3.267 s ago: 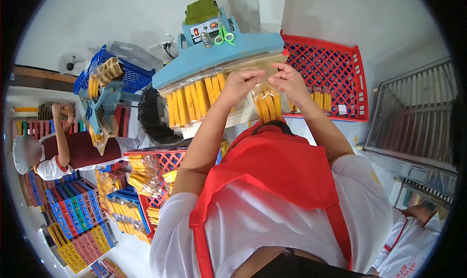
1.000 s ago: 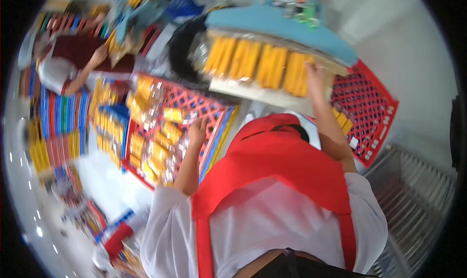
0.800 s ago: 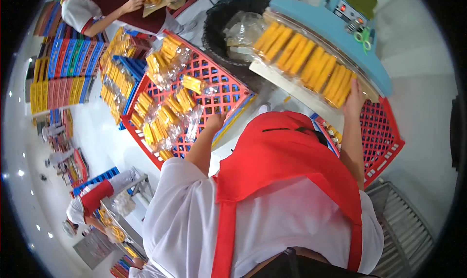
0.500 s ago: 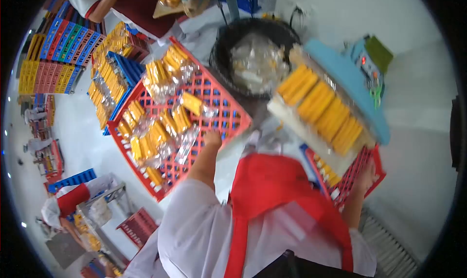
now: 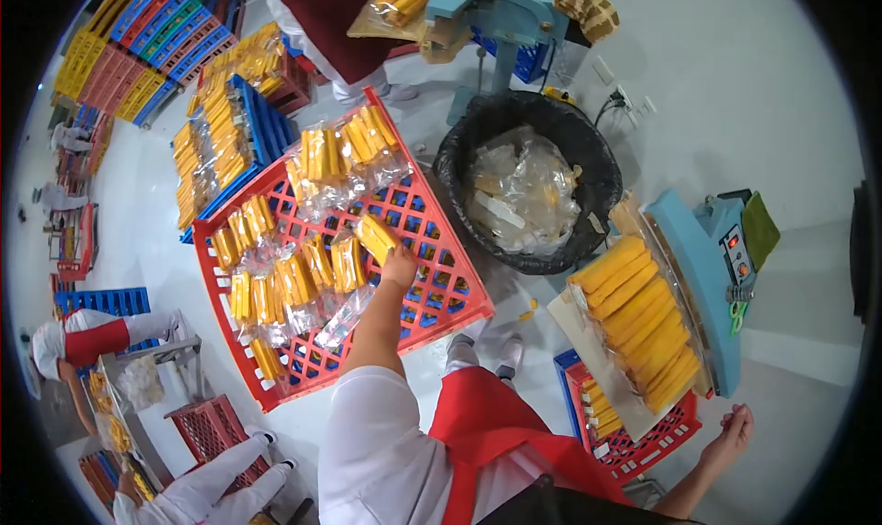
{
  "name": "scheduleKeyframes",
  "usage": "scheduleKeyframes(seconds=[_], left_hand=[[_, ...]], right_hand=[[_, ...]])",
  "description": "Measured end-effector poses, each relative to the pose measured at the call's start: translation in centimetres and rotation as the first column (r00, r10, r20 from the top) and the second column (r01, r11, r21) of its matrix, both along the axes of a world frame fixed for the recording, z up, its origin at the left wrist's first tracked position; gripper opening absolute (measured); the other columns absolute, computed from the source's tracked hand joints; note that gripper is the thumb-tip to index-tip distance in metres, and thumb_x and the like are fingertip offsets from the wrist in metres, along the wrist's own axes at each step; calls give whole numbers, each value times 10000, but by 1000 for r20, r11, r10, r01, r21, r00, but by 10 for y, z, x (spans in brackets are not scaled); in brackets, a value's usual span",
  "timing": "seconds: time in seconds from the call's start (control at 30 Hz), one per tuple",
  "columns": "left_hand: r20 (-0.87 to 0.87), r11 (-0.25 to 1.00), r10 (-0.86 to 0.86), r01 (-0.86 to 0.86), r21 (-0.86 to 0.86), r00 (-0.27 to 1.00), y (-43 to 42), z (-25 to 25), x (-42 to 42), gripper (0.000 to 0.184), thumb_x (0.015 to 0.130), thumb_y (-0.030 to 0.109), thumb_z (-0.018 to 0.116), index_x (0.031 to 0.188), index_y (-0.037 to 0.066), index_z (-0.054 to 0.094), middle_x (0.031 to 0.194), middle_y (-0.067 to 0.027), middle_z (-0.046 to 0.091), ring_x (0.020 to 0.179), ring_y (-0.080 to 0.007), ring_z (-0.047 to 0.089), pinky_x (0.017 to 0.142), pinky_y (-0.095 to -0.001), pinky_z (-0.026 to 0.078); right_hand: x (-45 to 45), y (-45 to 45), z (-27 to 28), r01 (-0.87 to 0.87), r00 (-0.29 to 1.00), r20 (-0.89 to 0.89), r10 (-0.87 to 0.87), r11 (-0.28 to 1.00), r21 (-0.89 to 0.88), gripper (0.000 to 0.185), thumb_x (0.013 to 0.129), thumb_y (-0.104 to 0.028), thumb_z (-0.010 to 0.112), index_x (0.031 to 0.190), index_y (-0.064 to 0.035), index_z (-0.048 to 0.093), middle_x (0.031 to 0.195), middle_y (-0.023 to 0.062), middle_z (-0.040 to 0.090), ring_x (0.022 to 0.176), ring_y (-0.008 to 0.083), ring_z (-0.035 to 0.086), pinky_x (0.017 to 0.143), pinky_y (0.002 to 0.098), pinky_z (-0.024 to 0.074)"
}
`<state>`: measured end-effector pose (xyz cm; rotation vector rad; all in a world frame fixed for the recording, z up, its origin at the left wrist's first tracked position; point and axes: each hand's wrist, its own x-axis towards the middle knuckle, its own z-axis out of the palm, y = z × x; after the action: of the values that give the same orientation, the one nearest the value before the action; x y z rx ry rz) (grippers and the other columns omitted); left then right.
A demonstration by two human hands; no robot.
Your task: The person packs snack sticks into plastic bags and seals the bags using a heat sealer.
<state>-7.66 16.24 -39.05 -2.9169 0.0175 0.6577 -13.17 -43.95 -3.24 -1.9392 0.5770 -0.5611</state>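
Note:
My left hand (image 5: 400,266) reaches over the red crate (image 5: 441,295), its fingers closed on the near end of a clear-bagged pack of yellow sticks (image 5: 377,238). Several similar packs (image 5: 294,279) lie in that crate, to the left of the hand. My right hand (image 5: 730,430) is at the lower right, raised in the air with its fingers curled in and nothing visible in them. Above and left of it, a row of yellow stick packs (image 5: 638,318) rests on the pale board (image 5: 574,327) of a blue sealing machine (image 5: 703,286).
A bin lined with a black bag (image 5: 597,240) holds crumpled clear plastic. Below the board sits another red crate (image 5: 675,429). Blue crates (image 5: 262,125) with yellow packs stand at the left. Co-workers (image 5: 87,337) are at the left and top. Yellow scraps (image 5: 526,316) lie on the floor.
My left hand now has its fingers on the pack, which it was apart from earlier. My right hand has left the lower red crate, moving down and right. The view has shifted.

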Motion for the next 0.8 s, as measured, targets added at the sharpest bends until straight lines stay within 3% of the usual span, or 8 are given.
scheduleKeyframes(seconds=[0.2, 0.27, 0.3, 0.4, 0.47, 0.53, 0.63, 0.8], left_hand=[[387, 874, 327, -120, -471, 862, 31, 105, -17, 154, 784, 186, 497, 810, 91, 615, 743, -74, 600, 743, -217, 580, 636, -326, 458], [-180, 148, 792, -468, -871, 584, 20, 172, -23, 178, 814, 196, 507, 839, 51, 607, 700, -47, 588, 721, -141, 573, 612, -277, 458], [-50, 100, 780, -203, -974, 624, 11, 204, -29, 211, 825, 216, 515, 867, 25, 595, 729, -21, 571, 694, -84, 533, 580, -237, 439], [-269, -307, 727, -51, -950, 632, -25, 311, -44, 234, 836, 224, 501, 902, 8, 562, 764, -15, 561, 682, -76, 514, 570, -233, 421], [-141, -195, 611, -24, -980, 779, -24, 349, -47, 223, 849, 225, 480, 913, 17, 529, 775, -15, 543, 715, -86, 521, 591, -230, 423], [-99, -378, 585, 163, -911, 805, -53, 410, -47, 204, 854, 223, 472, 901, 29, 512, 737, -23, 538, 728, -101, 531, 612, -246, 428], [-133, -646, 530, 296, -704, 837, -90, 444, -32, 177, 844, 228, 487, 912, 65, 494, 747, -58, 545, 689, -148, 542, 620, -287, 443], [-173, -826, 442, 324, -461, 880, -138, 431, -6, 234, 839, 286, 490, 979, 101, 465, 880, -77, 539, 828, -186, 521, 686, -326, 437]], right_hand=[[33, 76, 27, -564, 799, -78, 596, 788, 245, 180, 793, -71, 537, 954, 9, 529, 835, 80, 569, 693, 137, 545, 665, 250, 453], [47, 104, 21, -745, 597, -79, 798, 588, 315, 200, 772, -42, 531, 960, 24, 525, 861, 92, 574, 739, 166, 559, 708, 273, 457], [53, 121, 17, -789, 519, -69, 852, 508, 345, 206, 769, -34, 518, 966, 25, 525, 862, 93, 577, 764, 172, 560, 727, 281, 453], [67, 180, 4, -878, 276, -34, 960, 267, 397, 223, 794, -60, 489, 1004, 13, 515, 924, 93, 564, 859, 189, 544, 762, 309, 440], [77, 222, -31, -790, 352, 252, 901, 142, 597, 292, 833, -171, 479, 1079, -15, 473, 1039, 99, 518, 939, 205, 516, 779, 348, 430], [83, 252, -56, -584, 369, 267, 890, -2, 812, 428, 837, -339, 460, 1142, -41, 417, 1146, 121, 457, 982, 232, 492, 785, 396, 426], [57, 288, -25, -241, 172, 493, 853, -449, 860, 562, 814, -470, 423, 1204, -71, 363, 1187, 152, 425, 940, 274, 510, 729, 414, 458], [29, 287, -4, -180, 51, 606, 793, -590, 787, 674, 774, -546, 420, 1272, -112, 286, 1190, 208, 403, 859, 349, 536, 602, 411, 509]])
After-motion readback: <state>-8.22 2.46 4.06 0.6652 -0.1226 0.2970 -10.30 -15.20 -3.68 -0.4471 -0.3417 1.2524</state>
